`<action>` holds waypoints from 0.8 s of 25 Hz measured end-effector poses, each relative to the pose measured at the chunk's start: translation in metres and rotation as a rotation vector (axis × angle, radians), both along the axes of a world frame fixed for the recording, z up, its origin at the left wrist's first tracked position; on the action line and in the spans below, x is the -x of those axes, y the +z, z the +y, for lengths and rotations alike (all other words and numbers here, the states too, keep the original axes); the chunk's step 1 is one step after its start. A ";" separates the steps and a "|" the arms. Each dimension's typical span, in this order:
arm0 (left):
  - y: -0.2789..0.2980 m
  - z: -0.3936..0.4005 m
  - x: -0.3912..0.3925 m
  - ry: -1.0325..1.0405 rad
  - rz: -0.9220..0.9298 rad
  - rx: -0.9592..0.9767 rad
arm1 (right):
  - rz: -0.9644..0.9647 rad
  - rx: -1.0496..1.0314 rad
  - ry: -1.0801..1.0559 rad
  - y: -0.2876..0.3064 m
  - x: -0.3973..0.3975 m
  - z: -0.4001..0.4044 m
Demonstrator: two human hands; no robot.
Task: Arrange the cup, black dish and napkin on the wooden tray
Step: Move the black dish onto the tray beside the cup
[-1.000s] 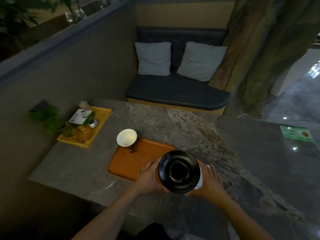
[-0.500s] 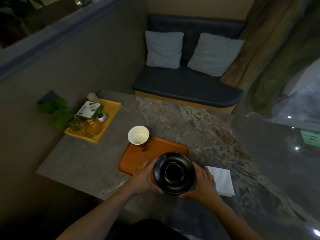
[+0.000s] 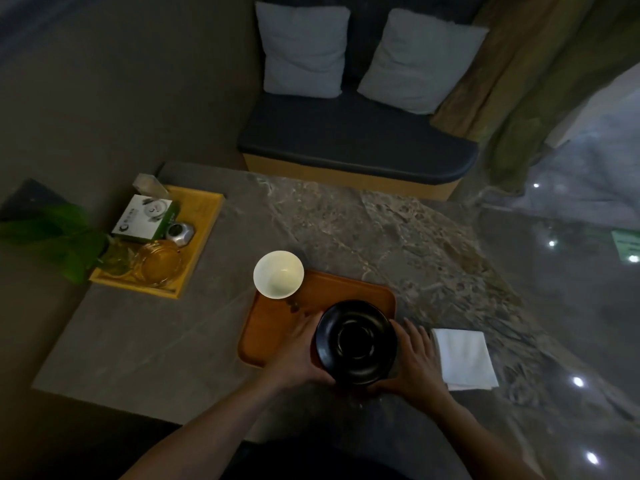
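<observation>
A round black dish (image 3: 356,342) with a sunken centre sits over the near right part of the wooden tray (image 3: 277,323). My left hand (image 3: 300,351) grips its left rim and my right hand (image 3: 414,358) grips its right rim. Whether the dish rests on the tray or hovers just above it is unclear. A white cup (image 3: 278,274) stands at the tray's far left corner. A folded white napkin (image 3: 464,358) lies flat on the marble table (image 3: 363,237), just right of my right hand and off the tray.
A yellow tray (image 3: 202,216) at the table's far left holds a white-green box, a glass ashtray and a small metal object, with a green plant beside it. A dark bench with two grey cushions (image 3: 304,46) stands beyond the table. Glossy floor lies to the right.
Both hands have carried the black dish a little forward and down over the tray. The napkin, hidden behind the dish a second ago, is now uncovered. My view has tilted downward.
</observation>
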State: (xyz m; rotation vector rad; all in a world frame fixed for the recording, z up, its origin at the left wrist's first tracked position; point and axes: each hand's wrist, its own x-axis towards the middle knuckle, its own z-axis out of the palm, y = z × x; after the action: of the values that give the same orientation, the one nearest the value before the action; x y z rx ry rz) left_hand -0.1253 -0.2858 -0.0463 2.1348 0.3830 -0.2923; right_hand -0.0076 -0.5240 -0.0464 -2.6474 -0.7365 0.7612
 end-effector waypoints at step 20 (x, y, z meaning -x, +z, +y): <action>-0.032 -0.002 -0.016 0.016 0.166 -0.154 | 0.019 0.055 -0.008 -0.020 -0.012 0.010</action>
State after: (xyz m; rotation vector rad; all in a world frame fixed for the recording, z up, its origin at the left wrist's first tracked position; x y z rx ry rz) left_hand -0.1096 -0.2875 -0.0779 2.2637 0.5330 -0.4455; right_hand 0.0043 -0.5140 -0.0660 -2.6870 -0.7096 0.8143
